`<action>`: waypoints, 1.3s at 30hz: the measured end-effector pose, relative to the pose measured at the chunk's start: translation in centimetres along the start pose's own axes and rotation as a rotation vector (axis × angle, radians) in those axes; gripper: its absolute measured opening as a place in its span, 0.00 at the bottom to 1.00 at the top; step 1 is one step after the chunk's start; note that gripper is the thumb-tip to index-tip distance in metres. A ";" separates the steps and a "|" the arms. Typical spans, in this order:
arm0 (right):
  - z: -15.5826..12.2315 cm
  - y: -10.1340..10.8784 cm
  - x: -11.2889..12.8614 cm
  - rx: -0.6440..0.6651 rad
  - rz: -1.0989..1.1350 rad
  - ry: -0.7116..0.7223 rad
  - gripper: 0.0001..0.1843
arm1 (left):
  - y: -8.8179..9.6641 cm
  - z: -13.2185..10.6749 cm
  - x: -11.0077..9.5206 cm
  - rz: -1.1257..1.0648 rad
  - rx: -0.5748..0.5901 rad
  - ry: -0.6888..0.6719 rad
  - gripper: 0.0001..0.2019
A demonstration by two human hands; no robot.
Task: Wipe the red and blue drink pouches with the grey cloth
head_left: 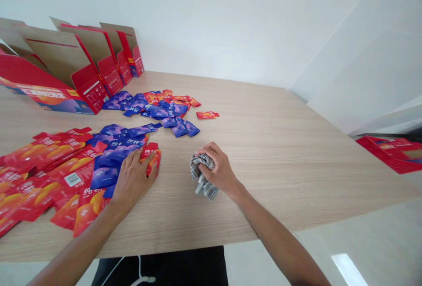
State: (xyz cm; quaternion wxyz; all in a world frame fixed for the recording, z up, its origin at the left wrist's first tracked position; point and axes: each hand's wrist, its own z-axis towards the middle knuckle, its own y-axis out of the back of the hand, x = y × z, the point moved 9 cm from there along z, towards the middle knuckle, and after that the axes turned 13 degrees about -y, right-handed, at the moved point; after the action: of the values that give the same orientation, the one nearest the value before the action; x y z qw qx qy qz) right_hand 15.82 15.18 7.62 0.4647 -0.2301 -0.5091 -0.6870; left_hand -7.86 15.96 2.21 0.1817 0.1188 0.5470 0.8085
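Note:
My right hand (217, 169) is closed around a crumpled grey patterned cloth (201, 180) that rests on the wooden table (280, 154). My left hand (133, 178) lies flat with fingers stretched out on a pile of red and blue packets (108, 163), its fingertips at the pile's right edge. The two hands are a short gap apart on the tabletop.
More blue and red packets (158, 108) are scattered further back. One red packet (207, 115) lies alone. Open red cardboard boxes (82, 70) stand at the back left. Flat red boxes (392, 152) lie on the floor to the right. The table's near edge is just below my arms.

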 end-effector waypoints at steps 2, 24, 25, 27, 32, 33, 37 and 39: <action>0.0 0.1 -0.1 -0.005 -0.001 0.004 0.14 | 0.2 0.1 0.9 0.004 -0.004 0.010 0.28; 0.0 -0.2 -0.1 0.013 -0.005 -0.004 0.15 | 0.4 1.1 3.0 0.080 0.142 0.039 0.28; 0.0 -0.2 -0.1 0.012 -0.001 -0.002 0.15 | 0.2 1.3 2.9 0.081 0.167 0.029 0.28; 0.0 -0.1 0.0 0.008 0.003 0.002 0.15 | 0.1 1.6 2.8 0.087 0.208 0.014 0.28; 0.0 0.0 0.0 0.000 0.007 0.002 0.16 | -1.2 4.1 3.6 0.042 0.378 -0.028 0.30; 0.0 0.0 0.0 0.002 0.005 0.004 0.15 | -1.7 5.1 4.0 0.029 0.411 -0.046 0.30; 0.1 -0.2 -0.2 0.004 -0.001 0.001 0.15 | -4.0 9.9 6.3 0.019 0.485 -0.043 0.34; 0.2 -0.2 -0.4 0.004 -0.001 0.001 0.15 | -5.0 11.5 7.5 0.023 0.510 -0.019 0.35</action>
State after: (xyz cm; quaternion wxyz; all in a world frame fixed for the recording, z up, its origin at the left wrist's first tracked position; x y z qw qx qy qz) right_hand 15.75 15.51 7.27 0.4650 -0.2286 -0.5102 -0.6864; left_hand -9.32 30.45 1.79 0.1419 0.1744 0.7301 0.6453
